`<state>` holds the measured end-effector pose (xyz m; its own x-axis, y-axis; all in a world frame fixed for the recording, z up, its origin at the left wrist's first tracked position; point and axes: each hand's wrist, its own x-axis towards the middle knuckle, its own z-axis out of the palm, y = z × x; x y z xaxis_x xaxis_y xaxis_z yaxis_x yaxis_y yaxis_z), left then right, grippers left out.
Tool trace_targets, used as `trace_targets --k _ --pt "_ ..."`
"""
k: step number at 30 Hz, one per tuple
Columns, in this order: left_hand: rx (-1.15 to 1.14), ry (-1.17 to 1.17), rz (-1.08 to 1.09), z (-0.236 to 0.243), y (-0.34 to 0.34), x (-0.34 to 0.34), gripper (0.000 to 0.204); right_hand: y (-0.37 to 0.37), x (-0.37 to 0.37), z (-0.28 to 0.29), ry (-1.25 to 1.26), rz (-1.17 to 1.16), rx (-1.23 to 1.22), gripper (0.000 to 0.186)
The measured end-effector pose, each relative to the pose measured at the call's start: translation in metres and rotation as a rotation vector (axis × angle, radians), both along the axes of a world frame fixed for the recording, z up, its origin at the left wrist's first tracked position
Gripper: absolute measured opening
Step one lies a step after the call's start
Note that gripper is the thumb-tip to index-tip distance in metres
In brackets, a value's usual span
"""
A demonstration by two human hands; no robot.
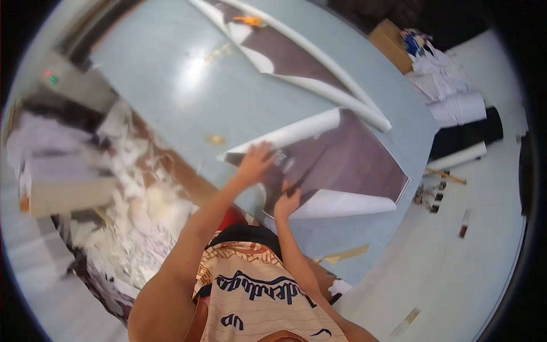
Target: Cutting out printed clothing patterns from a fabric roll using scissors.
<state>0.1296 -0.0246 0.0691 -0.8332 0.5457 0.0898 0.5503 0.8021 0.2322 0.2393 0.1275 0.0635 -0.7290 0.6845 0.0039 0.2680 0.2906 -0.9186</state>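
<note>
A dark purple-brown sheet [364,157] with white curled edges lies on the pale blue table in front of me. My left hand [256,164] rests on its left part, fingers stretched out next to the rolled white edge. In my right hand [287,204] is a pair of dark scissors [307,174], the fingers closed around the handles. Its blades point up and right over the sheet's brown face. Motion blur hides whether they are cutting into it.
Farther back on the table [154,51] lies a second curled brown sheet [296,57] with an orange object [248,21] on it. White scraps [154,228] heap up at the left. To the right are a cardboard box [390,45] and wrapped rolls [458,108].
</note>
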Motion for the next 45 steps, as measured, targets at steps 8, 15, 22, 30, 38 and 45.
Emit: trace_targets --k 8,15,22,30,38,45 --pt "0.107 0.105 0.257 0.031 -0.012 -0.101 0.070 0.071 0.029 0.022 -0.162 -0.161 0.131 0.038" --pt "0.201 -0.138 0.270 0.011 -0.037 -0.128 0.062 0.130 0.068 0.028 -0.233 -0.238 0.227 0.030" --pt "0.506 -0.203 0.297 0.015 -0.029 -0.062 0.048 0.188 0.105 0.038 -0.278 -0.398 0.365 0.037" --pt "0.743 -0.672 0.546 -0.035 -0.056 0.005 0.029 0.154 0.173 0.040 -0.149 -0.270 -0.093 0.030" --pt "0.774 -1.018 0.473 -0.038 -0.071 0.007 0.026 0.030 0.202 0.081 -0.511 0.228 -0.760 0.030" --pt "0.742 -1.151 0.395 -0.089 -0.034 0.037 0.028 -0.011 0.203 -0.034 -0.540 0.304 -1.070 0.036"
